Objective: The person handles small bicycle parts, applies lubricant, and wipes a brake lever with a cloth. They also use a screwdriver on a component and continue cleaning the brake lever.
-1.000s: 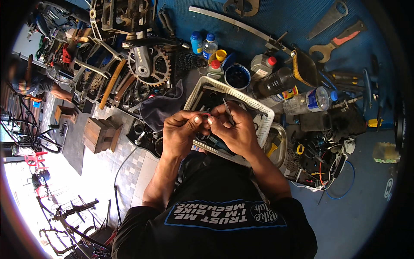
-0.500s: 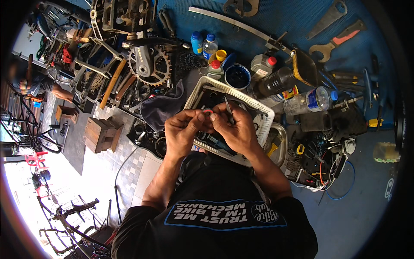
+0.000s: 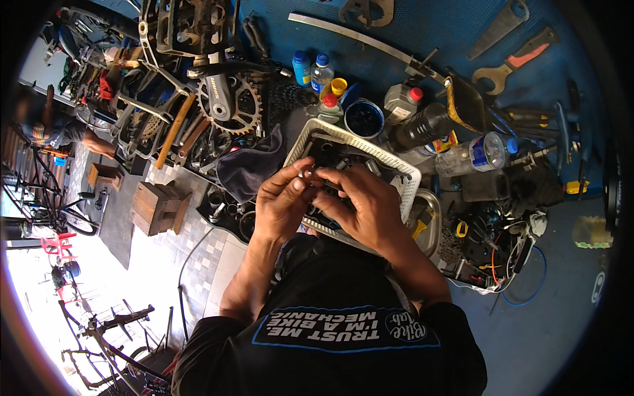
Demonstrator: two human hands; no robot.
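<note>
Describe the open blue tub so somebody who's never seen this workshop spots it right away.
Start at the white basket beneath the left hand and right hand. Just past its far edge, between a red-capped bottle and a red-capped grey jug, stands the round blue tub. Unlike those capped neighbours, it is wide-mouthed and open, with something dark inside.

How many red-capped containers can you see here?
2: a small bottle left of the blue tub, and a greyish jug to the tub's right. More may be hidden.

Wearer's two hands (image 3: 281, 204) (image 3: 370, 204); one white basket (image 3: 411, 190)
</note>
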